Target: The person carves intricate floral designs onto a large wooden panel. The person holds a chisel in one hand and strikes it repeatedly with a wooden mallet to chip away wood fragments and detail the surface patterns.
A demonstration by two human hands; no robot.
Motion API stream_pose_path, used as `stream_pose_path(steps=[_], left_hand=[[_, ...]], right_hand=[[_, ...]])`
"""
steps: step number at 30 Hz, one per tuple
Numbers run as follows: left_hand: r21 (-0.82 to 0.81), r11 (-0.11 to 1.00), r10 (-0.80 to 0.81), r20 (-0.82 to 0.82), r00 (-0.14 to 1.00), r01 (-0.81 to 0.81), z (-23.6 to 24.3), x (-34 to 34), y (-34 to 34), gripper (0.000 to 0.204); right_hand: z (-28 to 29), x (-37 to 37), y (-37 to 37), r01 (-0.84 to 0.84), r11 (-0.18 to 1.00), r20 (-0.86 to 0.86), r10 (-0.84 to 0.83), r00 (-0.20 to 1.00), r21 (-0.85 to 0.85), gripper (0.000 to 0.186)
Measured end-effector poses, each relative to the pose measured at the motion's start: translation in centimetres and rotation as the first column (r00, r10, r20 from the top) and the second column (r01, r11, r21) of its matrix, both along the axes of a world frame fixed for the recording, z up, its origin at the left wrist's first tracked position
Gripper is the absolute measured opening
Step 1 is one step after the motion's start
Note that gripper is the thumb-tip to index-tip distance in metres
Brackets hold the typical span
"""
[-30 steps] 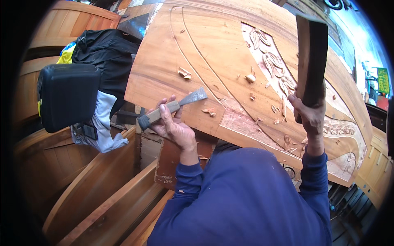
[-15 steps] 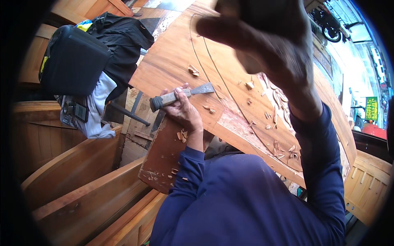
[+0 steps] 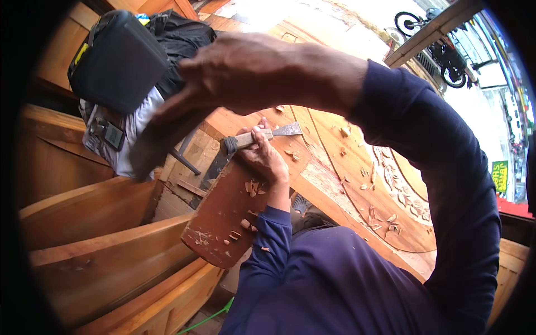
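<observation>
My left hand (image 3: 267,159) is closed round a wide-bladed chisel (image 3: 247,139) whose handle end is bound with a dark wrapping. Its flat metal blade points right, at the near left part of a carved wooden panel (image 3: 318,181). Raised in front of the panel, my right hand (image 3: 234,72) is smeared by motion. A dark brown block-like thing (image 3: 156,137) extends down and left from it, too blurred to tell its kind, and the fingers seem closed on it. Curved lines are cut into the panel, and wood shavings (image 3: 391,223) lie on its roughened strip.
A reddish-brown board (image 3: 215,218) with wood chips lies below my left hand. On the left stand a black hard case (image 3: 120,64), a pale cloth and a small device with a screen (image 3: 114,137). Curved wooden pieces (image 3: 111,251) fill the lower left. Motorcycles (image 3: 446,61) stand far right.
My right hand has swung from the upper middle to the left, with its forearm now across the view. The chisel stays in my left hand. The view has shifted slightly.
</observation>
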State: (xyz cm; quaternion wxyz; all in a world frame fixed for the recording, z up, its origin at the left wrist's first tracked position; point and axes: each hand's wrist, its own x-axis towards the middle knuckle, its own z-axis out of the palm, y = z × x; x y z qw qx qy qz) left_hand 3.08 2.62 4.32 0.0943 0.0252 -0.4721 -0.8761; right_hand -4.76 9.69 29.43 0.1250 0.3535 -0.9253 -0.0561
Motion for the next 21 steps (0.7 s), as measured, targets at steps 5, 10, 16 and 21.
stream_pose_path(steps=[5, 10, 16, 21], left_hand=[[-0.612, 0.754, 0.198, -0.132, 0.971, -0.237, -2.4, 0.2, -1.6, 0.048], [-0.235, 0.972, 0.021, 0.006, 1.0, -0.019, -1.1, 0.2, -0.5, 0.033], [-0.514, 0.851, 0.053, -0.118, 0.992, -0.106, -2.3, 1.2, -0.8, 0.053], [-0.371, 0.921, 0.082, -0.115, 0.99, -0.12, -1.9, 1.6, 0.3, 0.041]], right_hand=[[-1.2, 2.4, -5.0, -0.032, 0.589, 0.099, 0.189, 0.977, -0.807, 0.085], [-3.1, 0.9, -1.5, -0.067, 0.899, 0.212, -0.03, 0.977, 0.434, 0.065], [-0.3, 3.0, -4.1, -0.116, 0.874, -0.06, 0.099, 0.993, -0.473, 0.065], [-3.0, 4.0, -1.2, 0.037, 0.914, 0.169, -0.114, 0.979, 0.403, 0.061]])
